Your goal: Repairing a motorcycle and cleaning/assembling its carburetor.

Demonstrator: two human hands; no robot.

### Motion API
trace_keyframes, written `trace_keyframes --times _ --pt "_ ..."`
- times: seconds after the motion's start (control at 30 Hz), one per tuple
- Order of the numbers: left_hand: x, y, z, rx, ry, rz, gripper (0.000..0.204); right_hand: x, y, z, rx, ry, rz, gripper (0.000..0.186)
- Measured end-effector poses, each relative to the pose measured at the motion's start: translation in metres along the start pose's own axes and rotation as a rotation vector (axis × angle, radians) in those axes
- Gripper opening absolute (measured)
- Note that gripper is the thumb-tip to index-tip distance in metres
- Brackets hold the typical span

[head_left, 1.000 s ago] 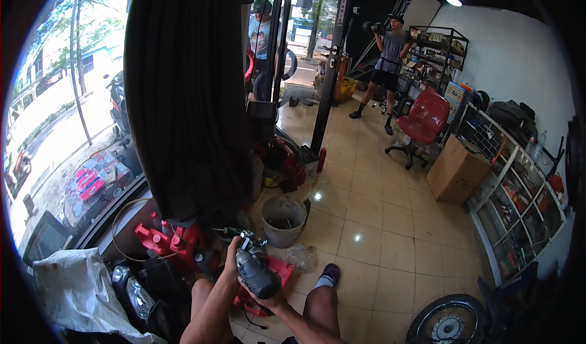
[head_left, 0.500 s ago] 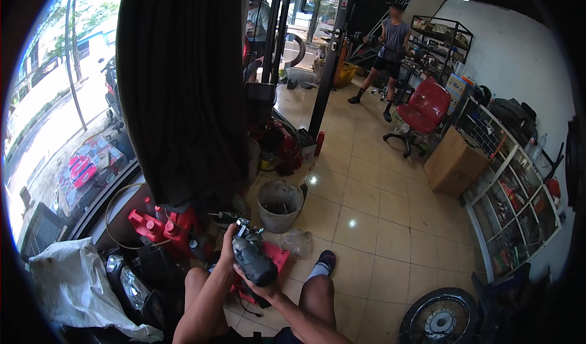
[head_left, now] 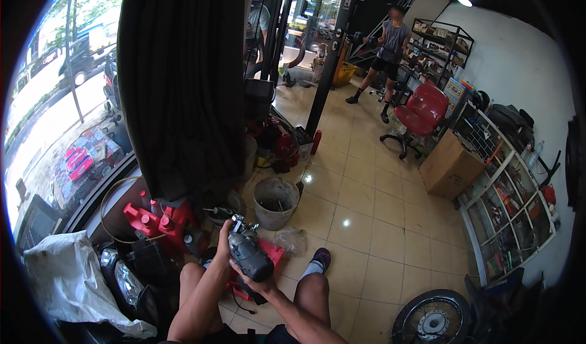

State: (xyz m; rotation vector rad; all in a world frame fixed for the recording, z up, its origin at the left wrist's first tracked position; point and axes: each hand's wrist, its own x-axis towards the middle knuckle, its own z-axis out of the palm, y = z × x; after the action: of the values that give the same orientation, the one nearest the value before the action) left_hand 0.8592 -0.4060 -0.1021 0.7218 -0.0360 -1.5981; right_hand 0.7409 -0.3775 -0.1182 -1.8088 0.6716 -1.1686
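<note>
A dark grey, rounded mechanical part point(head_left: 252, 260) with bright metal fittings at its far end is held above my lap; its exact kind cannot be made out. My left hand point(head_left: 226, 249) wraps its left side, thumb up along the edge near the metal end. Around its near, lower end closes my right hand point(head_left: 254, 283); most of those fingers are hidden beneath the part. Below it, partly covered by my hands, lies a red plastic piece point(head_left: 271, 256) on the floor, with a short dark cable beside it.
Ahead stand a grey bucket point(head_left: 276, 203) and a crumpled clear plastic bag point(head_left: 292, 241). Red jugs point(head_left: 160, 222) and a headlight unit point(head_left: 127, 283) are at left, a wheel point(head_left: 432, 321) at lower right. Another person point(head_left: 390, 45) holds a dumbbell near a red chair point(head_left: 421, 108).
The view has shifted slightly, moving the room a little left in the picture. Both hands keep hold of the grey part, which has hardly turned. A dark vehicle now shows outside.
</note>
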Motion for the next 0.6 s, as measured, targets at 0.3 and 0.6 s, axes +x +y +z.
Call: trace_keyframes --times 0.3,0.6 --pt "0.002 0.0018 -0.0041 0.02 0.021 -0.014 0.049 -0.0007 0.0017 0.0021 -0.028 0.009 0.029 0.027" --pt "0.0051 0.0012 -0.009 0.028 0.059 0.007 0.049 0.0004 -0.0011 0.0039 -0.035 0.003 0.035 0.029"
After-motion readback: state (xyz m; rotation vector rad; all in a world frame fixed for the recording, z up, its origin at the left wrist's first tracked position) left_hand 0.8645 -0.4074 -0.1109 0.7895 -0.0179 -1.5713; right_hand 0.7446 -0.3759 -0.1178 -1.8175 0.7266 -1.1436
